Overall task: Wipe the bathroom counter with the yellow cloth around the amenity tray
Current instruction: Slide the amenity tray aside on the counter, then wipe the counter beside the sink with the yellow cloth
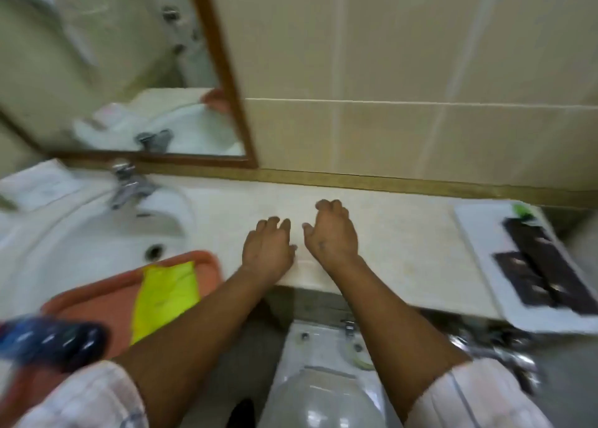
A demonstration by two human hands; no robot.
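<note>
Two bare hands over the pale bathroom counter, both palm-down, side by side near the front edge. Left hand: fingers loosely curled, nothing held, heel of the hand at the counter's front lip. Right hand: fingers curled downward toward the surface, nothing held; contact with the surface not determinable through motion blur. Hands close together but apart. Pale striped sleeves rolled above both forearms.

Yellow cloth: not in either hand. Draped over the right part of an orange tray, left of the left forearm, at the front of the white sink. Sink to the left of the hands; overflow hole visible in the basin wall. Chrome faucet at the back of the sink, heavily blurred. Dark blue object at lower left, in front of the orange tray; identity not determinable.

Amenity tray: white, flat, at the far right end of the counter, well apart from both hands. Dark rectangular packets lying on it; small green item at its back edge.

Wood-framed mirror on the wall above the sink. Beige wall tiles behind the counter. White toilet below the counter edge, between the forearms.
</note>
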